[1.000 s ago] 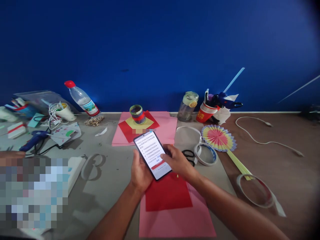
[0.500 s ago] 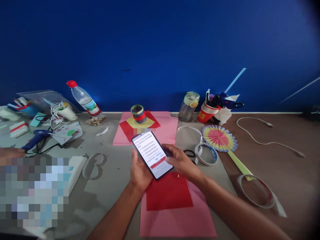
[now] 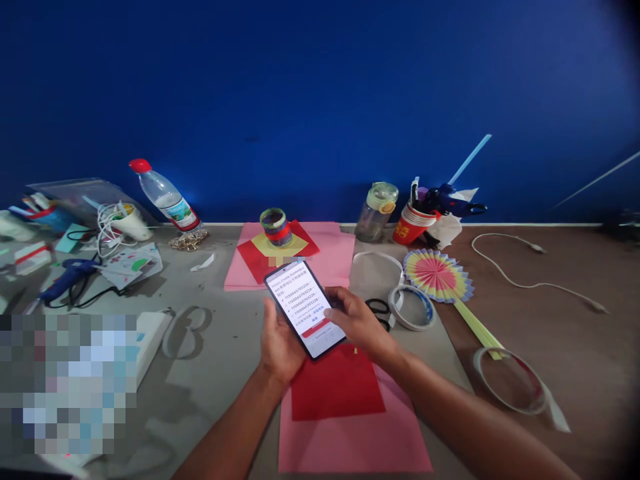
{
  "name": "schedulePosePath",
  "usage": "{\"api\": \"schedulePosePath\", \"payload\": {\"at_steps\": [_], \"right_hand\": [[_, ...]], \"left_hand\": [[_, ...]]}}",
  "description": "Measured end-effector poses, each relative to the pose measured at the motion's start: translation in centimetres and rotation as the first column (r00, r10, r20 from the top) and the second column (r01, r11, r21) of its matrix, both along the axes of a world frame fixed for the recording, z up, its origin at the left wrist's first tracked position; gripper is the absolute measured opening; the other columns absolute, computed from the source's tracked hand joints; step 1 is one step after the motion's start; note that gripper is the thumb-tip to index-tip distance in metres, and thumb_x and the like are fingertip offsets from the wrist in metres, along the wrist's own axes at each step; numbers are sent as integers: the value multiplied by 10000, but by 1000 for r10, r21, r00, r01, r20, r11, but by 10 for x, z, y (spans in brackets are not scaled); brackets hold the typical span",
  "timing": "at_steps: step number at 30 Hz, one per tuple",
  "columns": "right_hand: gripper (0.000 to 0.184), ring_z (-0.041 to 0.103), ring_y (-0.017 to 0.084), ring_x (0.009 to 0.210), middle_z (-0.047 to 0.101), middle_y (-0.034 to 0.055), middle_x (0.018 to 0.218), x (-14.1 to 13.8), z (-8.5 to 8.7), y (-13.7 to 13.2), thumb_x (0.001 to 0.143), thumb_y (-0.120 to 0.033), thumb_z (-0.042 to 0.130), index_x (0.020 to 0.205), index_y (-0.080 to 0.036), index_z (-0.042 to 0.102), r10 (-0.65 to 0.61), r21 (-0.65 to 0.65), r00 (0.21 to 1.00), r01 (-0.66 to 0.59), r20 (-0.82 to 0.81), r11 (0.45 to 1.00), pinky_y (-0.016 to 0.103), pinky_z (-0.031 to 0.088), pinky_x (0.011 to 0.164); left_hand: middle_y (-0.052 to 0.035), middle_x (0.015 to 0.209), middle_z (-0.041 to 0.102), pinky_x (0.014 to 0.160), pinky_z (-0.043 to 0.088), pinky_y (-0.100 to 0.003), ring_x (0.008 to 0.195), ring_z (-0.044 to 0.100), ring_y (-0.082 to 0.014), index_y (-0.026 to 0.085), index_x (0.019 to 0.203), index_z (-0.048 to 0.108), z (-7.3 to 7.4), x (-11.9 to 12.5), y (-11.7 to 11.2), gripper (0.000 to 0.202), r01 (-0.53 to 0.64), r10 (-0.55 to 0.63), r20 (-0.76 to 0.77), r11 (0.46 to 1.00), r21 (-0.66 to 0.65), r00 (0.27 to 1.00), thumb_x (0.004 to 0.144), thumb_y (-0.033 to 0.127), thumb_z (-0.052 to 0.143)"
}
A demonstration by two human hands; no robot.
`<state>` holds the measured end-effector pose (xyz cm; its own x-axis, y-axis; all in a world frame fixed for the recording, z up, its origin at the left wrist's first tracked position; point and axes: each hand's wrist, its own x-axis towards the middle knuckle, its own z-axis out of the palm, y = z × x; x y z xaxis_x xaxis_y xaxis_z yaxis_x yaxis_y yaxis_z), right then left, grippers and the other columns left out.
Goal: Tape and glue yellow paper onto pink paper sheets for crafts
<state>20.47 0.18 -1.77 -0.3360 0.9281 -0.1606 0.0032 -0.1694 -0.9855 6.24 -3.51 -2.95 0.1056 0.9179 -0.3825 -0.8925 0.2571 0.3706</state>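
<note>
A smartphone [image 3: 305, 303] with a lit white page of text and a red bar is tilted above the table, screen toward me. My left hand [image 3: 283, 343] grips its lower left side, thumb along the edge and the other fingers hidden underneath. From the right, my right hand [image 3: 360, 327] holds the phone's right edge, its thumb over the screen and its other fingers partly hidden. Beneath both hands lie a red paper sheet [image 3: 337, 390] and a larger pink sheet [image 3: 350, 443]. Black-handled scissors [image 3: 379, 313] lie just beyond my right hand, partly covered.
Behind the phone, a small jar [image 3: 275, 227] stands on stacked coloured paper. To the right are tape rolls [image 3: 411, 308], a pleated paper fan [image 3: 437, 275], a red paper cup [image 3: 413, 225] and a white cable [image 3: 540, 283]. Leftward lie a glue gun [image 3: 73, 273] and a tilted bottle [image 3: 167, 199].
My right thumb has shifted slightly up and left over the screen. At the far left, another person's hand beside the glue gun has left the view.
</note>
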Motion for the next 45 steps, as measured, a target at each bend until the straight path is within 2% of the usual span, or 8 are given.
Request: {"api": "schedulePosePath", "payload": {"at_steps": [8, 11, 19, 23, 28, 33, 40, 45], "right_hand": [[370, 619, 202, 901, 669, 52, 1003, 4, 1, 1, 698, -277, 587, 1058, -188, 578, 0, -29, 999, -2, -47, 1000, 334, 474, 778], [383, 603, 206, 959, 652, 61, 1040, 4, 1, 4, 739, -309, 581, 1102, -188, 573, -43, 39, 999, 42, 23, 998, 341, 463, 822], [225, 590, 180, 798, 648, 56, 926, 1, 3, 7, 788, -279, 546, 978, -174, 602, -144, 284, 946, 59, 290, 957, 313, 447, 732], [162, 535, 154, 680, 592, 12, 752, 2, 4, 13, 817, -340, 543, 796, -185, 584, -159, 276, 939, 72, 306, 958, 278, 398, 623], [411, 373, 109, 541, 383, -48, 560, 3, 13, 27, 891, -515, 440, 618, -208, 425, -107, 265, 953, 29, 283, 964, 252, 284, 507], [463, 434, 126, 610, 492, -22, 638, 9, 17, 31, 921, -564, 357, 677, -195, 496, -27, 232, 975, -25, 218, 972, 257, 331, 569], [374, 459, 125, 602, 501, -27, 631, 9, 10, 22, 891, -505, 435, 698, -196, 522, 17, 193, 978, -58, 209, 979, 248, 350, 560], [268, 478, 122, 613, 540, -24, 664, 4, 13, 20, 850, -422, 525, 744, -182, 578, 6, 191, 963, -59, 270, 980, 245, 353, 552]], "left_hand": [[-144, 1086, 710, 1015, 424, -490, 1167, 582, -348, 119, 1134, 661, 1, 1, -1, 631, -11, 10, -22, 1000, -28, 1000, 906, 628, 367], [-142, 1089, 710, 1029, 412, -487, 1190, 566, -346, 123, 1146, 657, -1, 2, -2, 614, 3, -3, -1, 1000, -11, 1000, 891, 626, 413], [-144, 1115, 703, 1075, 360, -474, 1223, 543, -331, 109, 1171, 646, 2, 12, -6, 694, 84, -83, 20, 995, -61, 996, 913, 650, 295], [-136, 1121, 703, 1080, 346, -485, 1222, 544, -332, 126, 1174, 647, 1, 16, -9, 695, 147, -146, 21, 986, -77, 989, 908, 660, 290], [-142, 1131, 700, 1077, 337, -511, 1234, 531, -343, 126, 1144, 658, -1, 15, -10, 720, 187, -184, 49, 979, -83, 982, 902, 676, 262], [-128, 1124, 706, 1078, 341, -494, 1232, 535, -336, 143, 1159, 651, -5, 10, -8, 699, 178, -174, 94, 983, -34, 980, 888, 686, 305], [-119, 1068, 723, 1081, 342, -482, 1201, 563, -326, 145, 1128, 660, 1, 9, -6, 671, 112, -107, 62, 990, -87, 992, 895, 671, 316], [-111, 1069, 723, 1080, 342, -497, 1211, 553, -328, 152, 1118, 670, 4, 9, -6, 680, 135, -132, 58, 990, -51, 990, 903, 668, 284]]}}
